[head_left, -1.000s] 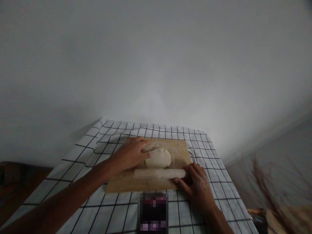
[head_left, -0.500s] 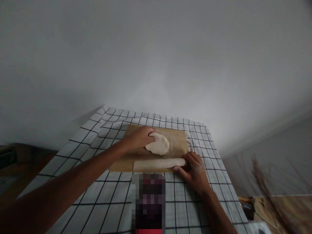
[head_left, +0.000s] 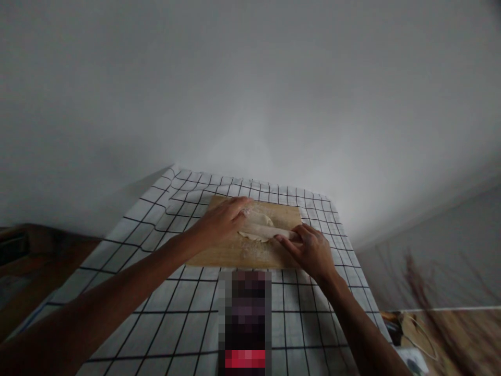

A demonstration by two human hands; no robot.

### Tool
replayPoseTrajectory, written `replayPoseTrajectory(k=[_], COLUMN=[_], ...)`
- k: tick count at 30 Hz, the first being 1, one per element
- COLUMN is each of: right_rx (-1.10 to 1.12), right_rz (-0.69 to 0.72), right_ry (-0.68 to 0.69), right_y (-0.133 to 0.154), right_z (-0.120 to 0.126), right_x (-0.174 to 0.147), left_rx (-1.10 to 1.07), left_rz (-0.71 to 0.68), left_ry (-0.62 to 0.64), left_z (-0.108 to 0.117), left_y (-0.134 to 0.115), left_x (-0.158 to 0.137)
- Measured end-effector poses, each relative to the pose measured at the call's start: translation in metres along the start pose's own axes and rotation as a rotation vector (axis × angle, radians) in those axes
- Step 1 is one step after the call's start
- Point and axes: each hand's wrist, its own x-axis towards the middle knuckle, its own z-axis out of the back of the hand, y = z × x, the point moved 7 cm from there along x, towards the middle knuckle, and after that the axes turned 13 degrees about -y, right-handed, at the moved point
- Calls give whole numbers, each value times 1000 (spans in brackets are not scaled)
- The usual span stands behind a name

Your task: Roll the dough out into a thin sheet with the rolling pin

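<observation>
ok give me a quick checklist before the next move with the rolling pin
1. Right hand gripping the rolling pin at its right end: ok, the fingers curl around it.
2. Left hand gripping the other end: cannot tell, the hand hides that end.
3. Pin lying across the dough: ok, dough shows on both its far and near sides.
4. Visible dough within the edges of the wooden board: ok.
5. White, flour-like dusting on the board: ok, it shows in front of the dough.
6. Dough evenly thick: cannot tell.
</observation>
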Motion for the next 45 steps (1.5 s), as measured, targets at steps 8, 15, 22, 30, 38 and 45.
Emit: replayPoseTrajectory(k=[8, 15, 22, 30, 38, 45], right_rx=[-68, -60, -55, 29, 76, 130], right_rz=[50, 123, 94, 130, 28, 62], right_ry=[185, 142, -39, -69, -63, -9], right_y=[4, 2, 9, 29, 20, -9], right_z=[-27, -41, -31, -15, -14, 2], right_x=[42, 58, 12, -39, -52, -36], left_rx=[260, 287, 308, 306, 36, 34], left_rz=[-98, -88, -188, -182, -56, -125], left_ry=[-171, -158, -160, -93, 9, 306], left_z=[-33, -36, -31, -25, -7, -35], left_y=[26, 34, 18, 1, 26, 7], left_x=[-1, 15, -11, -52, -42, 40])
